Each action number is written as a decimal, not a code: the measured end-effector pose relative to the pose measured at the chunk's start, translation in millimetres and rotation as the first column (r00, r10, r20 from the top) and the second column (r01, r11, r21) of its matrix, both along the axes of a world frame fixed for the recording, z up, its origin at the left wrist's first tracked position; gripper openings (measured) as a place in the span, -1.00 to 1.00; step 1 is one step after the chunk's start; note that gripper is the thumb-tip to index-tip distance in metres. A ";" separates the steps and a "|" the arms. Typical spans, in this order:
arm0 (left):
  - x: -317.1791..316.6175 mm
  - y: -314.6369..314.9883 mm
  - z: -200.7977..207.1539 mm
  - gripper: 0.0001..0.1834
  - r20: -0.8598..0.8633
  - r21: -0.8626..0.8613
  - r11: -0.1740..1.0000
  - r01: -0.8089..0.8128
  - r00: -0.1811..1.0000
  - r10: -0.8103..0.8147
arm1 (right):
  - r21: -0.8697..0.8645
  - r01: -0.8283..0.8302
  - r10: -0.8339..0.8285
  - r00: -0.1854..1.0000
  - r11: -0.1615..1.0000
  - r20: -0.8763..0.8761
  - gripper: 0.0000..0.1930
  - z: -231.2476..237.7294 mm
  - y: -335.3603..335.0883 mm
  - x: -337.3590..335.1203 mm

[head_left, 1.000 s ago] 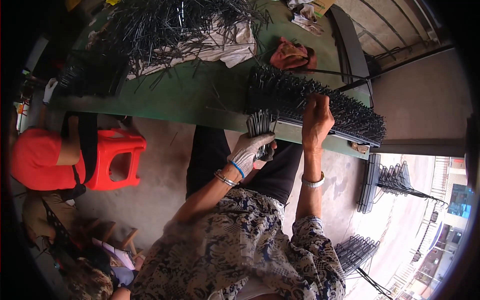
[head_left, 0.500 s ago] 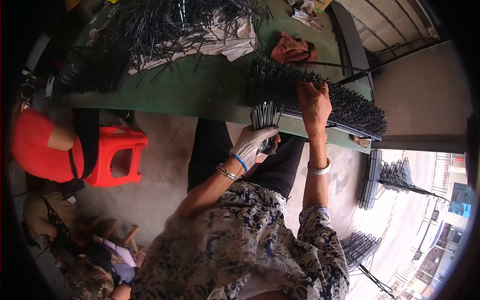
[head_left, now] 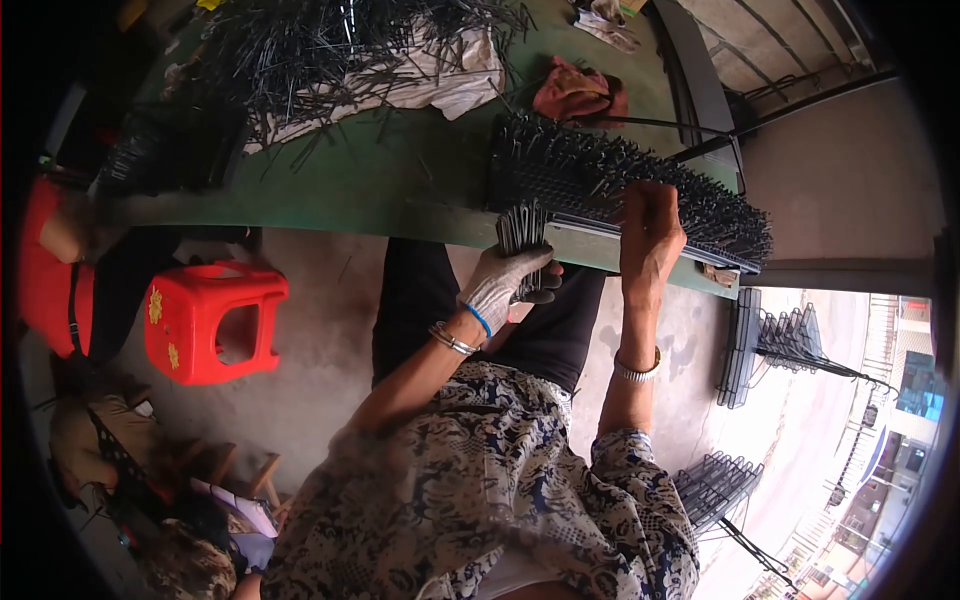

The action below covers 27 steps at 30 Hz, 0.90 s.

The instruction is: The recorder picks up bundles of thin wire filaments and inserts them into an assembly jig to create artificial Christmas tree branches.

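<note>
In a pale glove with dark fingertips, my left hand [head_left: 498, 283] is closed around a bundle of thin dark metal rods [head_left: 522, 228], which stand upright in front of the table edge. My bare right hand [head_left: 654, 240] is at the near side of a long rack [head_left: 560, 190] packed with short dark rods standing on end. Its fingers are pinched together over the rack, and they hide whatever is between them. The rack lies along the front right edge of the green table [head_left: 330, 190].
A heap of loose dark rods [head_left: 290, 60] lies on a pale cloth [head_left: 460, 85] at the back left. Behind the rack is a reddish rag [head_left: 575, 92]. A red stool [head_left: 200, 325] stands on the floor at left, beside a person in red [head_left: 55, 290]. Wire racks [head_left: 740, 350] stand at right.
My right hand has moved a little right and nearer along the rack. My left hand keeps its bundle in about the same place. The person in red has shifted left, away from the stool.
</note>
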State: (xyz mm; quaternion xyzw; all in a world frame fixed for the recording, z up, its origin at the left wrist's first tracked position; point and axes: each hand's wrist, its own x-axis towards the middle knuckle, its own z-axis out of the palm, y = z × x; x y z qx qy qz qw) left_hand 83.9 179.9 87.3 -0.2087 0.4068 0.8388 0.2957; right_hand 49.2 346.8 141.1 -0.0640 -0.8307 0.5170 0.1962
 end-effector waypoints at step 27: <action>4.1 -2.6 -0.7 -0.79 0.000 0.078 0.997 -0.029 1.000 0.029 | 0.541 0.000 0.119 0.976 0.841 -0.185 -0.90 -7.4 7.1 -51.1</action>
